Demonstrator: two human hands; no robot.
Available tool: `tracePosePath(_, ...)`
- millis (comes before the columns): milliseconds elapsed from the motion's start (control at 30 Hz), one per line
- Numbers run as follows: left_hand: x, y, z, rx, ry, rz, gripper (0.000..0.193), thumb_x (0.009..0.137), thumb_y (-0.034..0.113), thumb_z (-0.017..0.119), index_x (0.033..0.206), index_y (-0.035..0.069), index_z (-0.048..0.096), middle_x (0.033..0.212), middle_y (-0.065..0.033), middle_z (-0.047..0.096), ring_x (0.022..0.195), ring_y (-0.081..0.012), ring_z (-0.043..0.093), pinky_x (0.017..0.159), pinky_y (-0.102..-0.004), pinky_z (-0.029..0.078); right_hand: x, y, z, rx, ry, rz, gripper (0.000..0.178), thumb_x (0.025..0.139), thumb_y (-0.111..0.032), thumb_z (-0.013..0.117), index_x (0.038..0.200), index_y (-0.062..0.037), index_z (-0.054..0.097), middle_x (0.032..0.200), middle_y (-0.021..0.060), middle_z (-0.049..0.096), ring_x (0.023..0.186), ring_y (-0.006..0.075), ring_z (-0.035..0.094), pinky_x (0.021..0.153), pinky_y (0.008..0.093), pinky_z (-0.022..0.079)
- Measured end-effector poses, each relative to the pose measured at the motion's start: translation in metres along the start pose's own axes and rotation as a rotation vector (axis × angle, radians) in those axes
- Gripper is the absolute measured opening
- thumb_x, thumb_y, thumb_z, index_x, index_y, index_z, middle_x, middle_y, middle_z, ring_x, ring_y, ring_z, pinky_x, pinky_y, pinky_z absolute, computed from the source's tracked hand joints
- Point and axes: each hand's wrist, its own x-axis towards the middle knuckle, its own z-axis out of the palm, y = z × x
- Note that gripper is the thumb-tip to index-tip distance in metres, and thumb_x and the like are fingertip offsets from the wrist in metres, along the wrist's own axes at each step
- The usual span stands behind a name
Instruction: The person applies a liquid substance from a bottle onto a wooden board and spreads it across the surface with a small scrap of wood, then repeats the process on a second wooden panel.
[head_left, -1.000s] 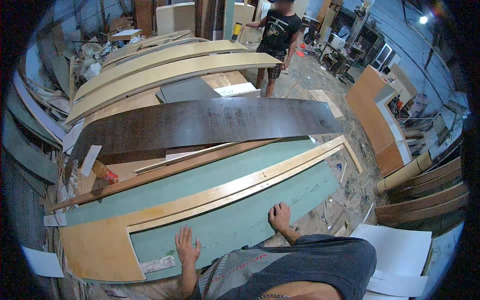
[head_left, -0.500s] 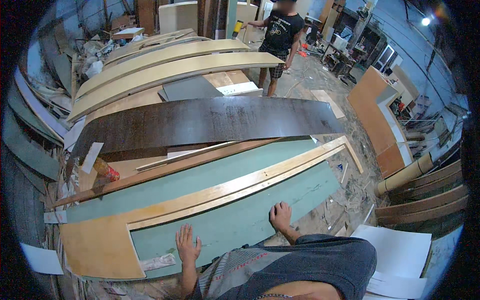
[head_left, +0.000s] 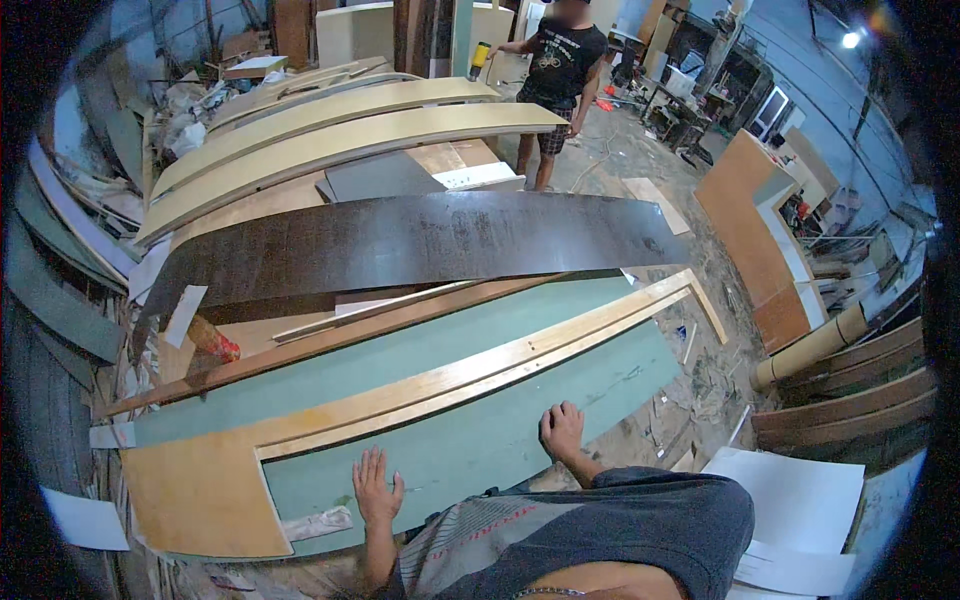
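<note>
A pale green board lies in front of me, with an L-shaped light wooden frame on top of it. The frame's long narrow arm runs off to the far right. My left hand rests flat on the green board, fingers stretched, just inside the frame's corner. Farther right, my right hand sits on the same board near its close edge, fingers curled under and nothing visible in them. A crumpled whitish rag or wrapper lies left of my left hand.
Beyond the frame lie a brown wooden strip, a dark brown curved panel and cream curved panels. A red-labelled bottle lies left. Another person stands behind, holding a yellow-and-black tool. An orange-brown cabinet stands right.
My hands stay in the same places on the green board. The other person's yellow-and-black tool has shifted slightly to the right.
</note>
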Motion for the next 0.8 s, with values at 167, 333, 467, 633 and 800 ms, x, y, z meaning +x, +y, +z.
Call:
tracePosePath(167,0.0018,0.0025,-0.0029,-0.012,-0.007,-0.002,0.056,0.086,0.027,0.058,0.137,0.006,0.049,0.148,-0.0107,0.042,0.140,-0.0273,0.034,0.118,-0.0473,0.019,-0.0004,0.0037,0.0023,0.013,0.041,-0.026,0.015,0.086,-0.019,0.057,0.081,-0.0047,0.056,0.086,0.0145,0.052,0.088,0.0331,0.050,0.077,0.0458,0.036)
tracePosePath(333,0.0023,0.0021,-0.0027,0.032,-0.037,0.000,0.057,0.086,0.028,0.058,0.139,0.007,0.048,0.149,-0.0101,0.042,0.141,-0.0262,0.033,0.119,-0.0466,0.018,0.0000,0.0048,0.0046,0.001,0.044,-0.024,0.015,0.086,-0.019,0.057,0.081,-0.0047,0.056,0.087,0.0148,0.052,0.088,0.0334,0.049,0.077,0.0457,0.036)
tracePosePath(467,0.0015,0.0010,-0.0007,0.016,-0.032,-0.015,0.058,0.086,0.028,0.058,0.139,0.008,0.048,0.149,-0.0095,0.041,0.142,-0.0257,0.032,0.119,-0.0464,0.017,0.0002,0.0024,0.0029,-0.001,0.035,-0.016,0.016,0.086,-0.020,0.058,0.081,-0.0046,0.056,0.087,0.0147,0.052,0.088,0.0335,0.049,0.077,0.0458,0.036)
tracePosePath(633,0.0018,0.0002,-0.0003,0.015,-0.050,-0.016,0.059,0.087,0.030,0.057,0.141,0.008,0.045,0.151,-0.0085,0.039,0.143,-0.0254,0.030,0.119,-0.0461,0.016,-0.0004,0.0051,0.0054,-0.011,0.035,-0.017,0.016,0.086,-0.020,0.058,0.081,-0.0049,0.056,0.087,0.0141,0.051,0.088,0.0333,0.049,0.076,0.0454,0.036)
tracePosePath(800,0.0013,-0.0007,0.0004,0.010,-0.038,-0.011,0.058,0.087,0.029,0.057,0.140,0.007,0.047,0.150,-0.0092,0.041,0.142,-0.0268,0.032,0.119,-0.0468,0.017,0.0003,0.0025,0.0030,-0.003,0.015,-0.003,0.015,0.086,-0.019,0.058,0.082,-0.0051,0.056,0.087,0.0135,0.051,0.088,0.0321,0.050,0.077,0.0442,0.036)
